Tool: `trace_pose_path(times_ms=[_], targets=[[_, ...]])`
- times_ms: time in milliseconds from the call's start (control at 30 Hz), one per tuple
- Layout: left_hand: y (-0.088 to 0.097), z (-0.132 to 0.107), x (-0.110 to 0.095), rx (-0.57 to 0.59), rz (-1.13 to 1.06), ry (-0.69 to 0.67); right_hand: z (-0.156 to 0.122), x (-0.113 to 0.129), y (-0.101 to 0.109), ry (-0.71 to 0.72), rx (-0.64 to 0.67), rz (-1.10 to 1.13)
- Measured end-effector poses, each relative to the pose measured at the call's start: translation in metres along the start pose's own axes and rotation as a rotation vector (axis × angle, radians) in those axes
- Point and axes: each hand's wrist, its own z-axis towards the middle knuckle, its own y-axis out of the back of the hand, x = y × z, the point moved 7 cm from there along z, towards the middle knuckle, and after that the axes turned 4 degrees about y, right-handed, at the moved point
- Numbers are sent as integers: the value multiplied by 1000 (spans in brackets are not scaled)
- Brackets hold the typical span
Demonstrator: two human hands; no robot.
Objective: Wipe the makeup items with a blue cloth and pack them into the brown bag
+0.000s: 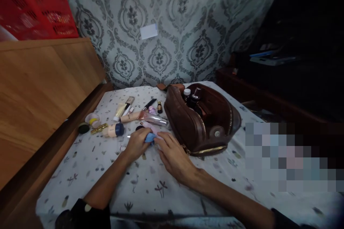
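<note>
My left hand (137, 144) is closed around a small blue-and-pink item (150, 137) whose kind I cannot make out. My right hand (174, 154) meets it from the other side, its fingers bent onto the pink part. Just right of my hands stands an unzipped brown toiletry bag (184, 125), with bottles (196, 94) inside. Beyond my hands lie a tube with a clear cap (156, 118) and a peach tube (129, 117). To the left is a bottle with a navy cap (119, 129) beside a gold tube (99, 128).
A white patterned cloth (150, 200) covers the surface. At its left edge are a round dark lid (83, 127) and a yellowish jar (92, 120). A wooden panel (48, 78) bounds the left, with a red basket (40, 10) on top. A papered wall (172, 43) rises behind.
</note>
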Motion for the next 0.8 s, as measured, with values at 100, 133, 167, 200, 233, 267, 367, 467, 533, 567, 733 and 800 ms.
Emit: trace_pose_path(times_ms=[100, 133, 167, 200, 233, 267, 367, 467, 533, 567, 733, 800], targets=[[2, 0, 1, -6, 35, 11, 9, -21, -31, -138, 89, 92], [3, 0, 2, -10, 47, 18, 11, -26, -39, -166, 99, 104], [4, 1, 2, -12, 58, 25, 13, -30, -44, -180, 101, 105], [5, 1, 3, -13, 69, 31, 13, -33, -48, -180, 93, 99], [5, 1, 3, -11, 82, 36, 13, -35, -51, -168, 80, 90], [4, 0, 2, -5, 96, 39, 12, -36, -53, -148, 62, 78], [2, -2, 1, 28, 149, 46, 6, -39, -57, -102, 28, 60], [7, -2, 3, 65, 215, 73, 0, -43, -59, -98, 18, 69], [21, 5, 12, 61, 284, 148, -2, -44, -59, -103, 15, 65], [31, 10, 19, 50, 326, 202, -1, -44, -58, -105, 15, 56], [82, 55, 76, 43, 514, 497, 5, -28, -52, -56, 73, 14], [85, 71, 99, 106, 555, 576, 8, -16, -51, 40, 130, 42]])
